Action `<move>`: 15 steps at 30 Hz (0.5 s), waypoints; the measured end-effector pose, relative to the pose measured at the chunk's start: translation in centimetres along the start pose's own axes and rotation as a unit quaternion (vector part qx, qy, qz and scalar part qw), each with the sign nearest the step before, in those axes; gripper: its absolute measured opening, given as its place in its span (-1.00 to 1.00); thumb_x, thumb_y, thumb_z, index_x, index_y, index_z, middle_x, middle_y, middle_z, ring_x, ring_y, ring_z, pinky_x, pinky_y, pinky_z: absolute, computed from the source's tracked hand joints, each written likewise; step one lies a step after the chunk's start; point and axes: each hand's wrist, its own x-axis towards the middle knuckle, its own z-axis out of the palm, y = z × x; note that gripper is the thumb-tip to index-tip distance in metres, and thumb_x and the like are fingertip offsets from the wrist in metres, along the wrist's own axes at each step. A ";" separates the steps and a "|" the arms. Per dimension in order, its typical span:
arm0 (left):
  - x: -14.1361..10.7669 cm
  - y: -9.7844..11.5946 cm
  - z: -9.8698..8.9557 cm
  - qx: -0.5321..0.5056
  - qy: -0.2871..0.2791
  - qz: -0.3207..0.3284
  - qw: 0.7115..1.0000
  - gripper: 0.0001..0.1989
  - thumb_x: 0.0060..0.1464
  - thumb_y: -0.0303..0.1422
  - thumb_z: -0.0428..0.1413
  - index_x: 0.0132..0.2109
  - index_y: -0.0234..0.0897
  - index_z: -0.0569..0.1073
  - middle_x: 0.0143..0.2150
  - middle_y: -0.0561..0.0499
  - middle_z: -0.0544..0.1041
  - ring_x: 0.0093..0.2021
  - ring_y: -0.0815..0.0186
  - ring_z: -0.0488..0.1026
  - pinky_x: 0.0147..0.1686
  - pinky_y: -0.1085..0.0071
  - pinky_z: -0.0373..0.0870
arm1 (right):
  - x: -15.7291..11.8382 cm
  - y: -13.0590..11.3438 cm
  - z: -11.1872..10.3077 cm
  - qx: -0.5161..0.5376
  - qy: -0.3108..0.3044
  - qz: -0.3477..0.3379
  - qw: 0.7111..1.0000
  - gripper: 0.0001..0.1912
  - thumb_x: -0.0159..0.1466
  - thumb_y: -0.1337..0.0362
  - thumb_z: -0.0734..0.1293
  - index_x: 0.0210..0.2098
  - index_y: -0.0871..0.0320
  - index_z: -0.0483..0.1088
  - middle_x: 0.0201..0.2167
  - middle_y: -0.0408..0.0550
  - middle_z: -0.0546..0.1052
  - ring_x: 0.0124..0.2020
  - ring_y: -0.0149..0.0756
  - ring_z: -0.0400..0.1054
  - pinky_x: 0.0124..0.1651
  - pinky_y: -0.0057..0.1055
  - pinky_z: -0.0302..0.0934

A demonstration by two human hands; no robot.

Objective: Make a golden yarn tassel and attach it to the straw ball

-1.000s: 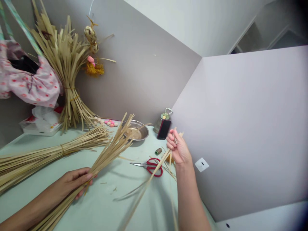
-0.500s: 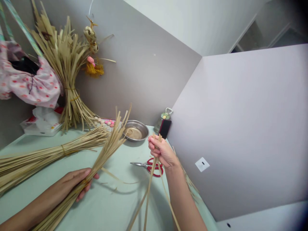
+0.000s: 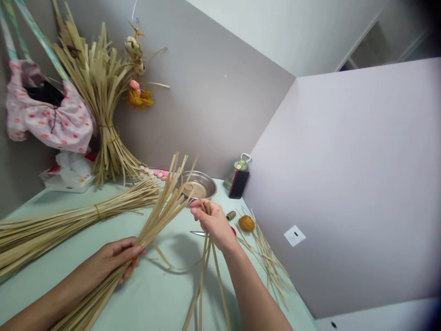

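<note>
My left hand [image 3: 122, 257] is wrapped round a thick bundle of dried straw strips [image 3: 158, 214], held slanted with its loose ends fanning up to the right. A few separate straw strips [image 3: 201, 294] hang from my right hand [image 3: 211, 219], whose fingers are closed on their upper ends. Below that hand, scissors [image 3: 199, 233] lie on the table, mostly covered by it; a blade tip and a bit of red handle show. One loose curled strip [image 3: 168, 264] rests on the table between my hands.
A second tied straw bundle [image 3: 79, 220] lies at left, with an upright sheaf [image 3: 103, 92] behind. A metal bowl [image 3: 206, 186], phone [image 3: 239, 184] and glass bottle [image 3: 230, 179] stand at the back. An orange-brown yarn ball [image 3: 246, 223] and scattered strips [image 3: 272, 262] lie at right.
My right hand has moved left, nearer the bundle's tips, still with the strips in it. The yarn ball and a small spool have come into sight beside it.
</note>
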 end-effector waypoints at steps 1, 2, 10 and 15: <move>0.0 0.0 0.0 -0.001 -0.001 0.000 1.000 -0.53 0.10 0.11 0.06 -0.40 -0.22 0.34 -0.60 0.16 0.36 -0.58 0.37 0.24 -0.51 0.46 0.16 | 0.0 0.0 0.1 0.002 0.008 -0.006 1.000 -0.73 0.11 0.15 0.43 -0.28 0.18 0.44 -0.57 -0.27 0.30 -0.65 -0.55 -0.07 -0.61 -0.51 -0.21; 0.0 -0.1 0.0 -0.003 0.000 0.001 1.000 -0.54 0.10 0.11 0.06 -0.40 -0.22 0.33 -0.59 0.17 0.36 -0.58 0.38 0.24 -0.51 0.46 0.15 | 0.1 0.1 0.1 0.003 0.015 -0.011 1.000 -0.74 0.11 0.14 0.43 -0.29 0.18 0.44 -0.57 -0.27 0.30 -0.65 -0.54 -0.06 -0.60 -0.51 -0.20; 0.0 -0.3 0.4 0.003 0.015 0.024 1.000 -0.57 0.12 0.05 0.09 -0.42 -0.22 0.32 -0.56 0.14 0.43 -0.55 0.35 0.32 -0.46 0.43 0.20 | 0.0 -0.1 0.7 -0.036 0.065 -0.052 0.996 -0.68 0.10 0.14 0.45 -0.21 0.16 0.44 -0.56 -0.27 0.26 -0.57 -0.46 0.03 -0.49 -0.47 -0.05; -0.2 0.3 0.8 0.013 0.013 0.024 1.000 -0.54 0.02 0.11 0.12 -0.44 -0.21 0.34 -0.56 0.13 0.43 -0.52 0.31 0.35 -0.45 0.42 0.25 | 0.0 0.0 1.1 -0.068 0.073 -0.083 0.992 -0.79 0.12 0.17 0.44 -0.34 0.16 0.43 -0.57 -0.24 0.25 -0.51 -0.41 0.06 -0.44 -0.45 -0.01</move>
